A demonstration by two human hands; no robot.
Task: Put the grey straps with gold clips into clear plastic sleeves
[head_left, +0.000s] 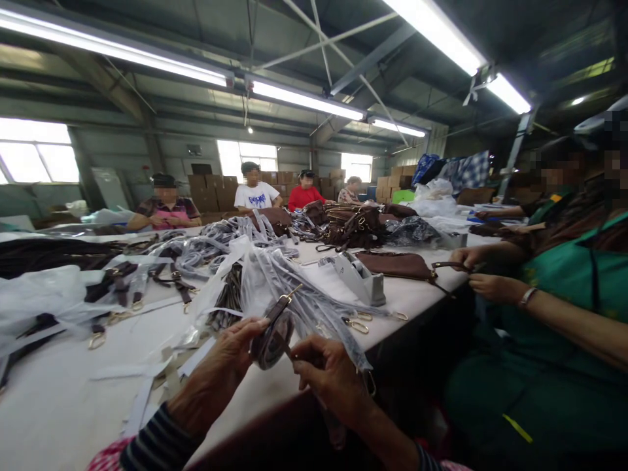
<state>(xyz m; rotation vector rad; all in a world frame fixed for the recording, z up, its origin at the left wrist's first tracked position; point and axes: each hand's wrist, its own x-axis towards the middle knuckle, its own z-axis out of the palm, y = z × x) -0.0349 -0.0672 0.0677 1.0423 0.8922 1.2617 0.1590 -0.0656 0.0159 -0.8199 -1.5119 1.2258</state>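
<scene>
My left hand [223,366] grips a coiled dark brown strap [269,337] from its left side, thumb and fingers pressed on the roll. A gold clasp [293,294] sticks up from the top of the coil. Close by on the right, my right hand [328,373] pinches a short dark end that runs out of the coil. Both hands are over the table's front edge. Just beyond them lie plastic-wrapped straps [314,301] with gold clips at their ends.
A grey tape dispenser [360,278] and a brown pouch [395,263] lie to the right. A co-worker in green [569,281] sits there, hands on a strap. White paper strips [142,399] are at left; heaped straps and bags fill the back, with several people behind.
</scene>
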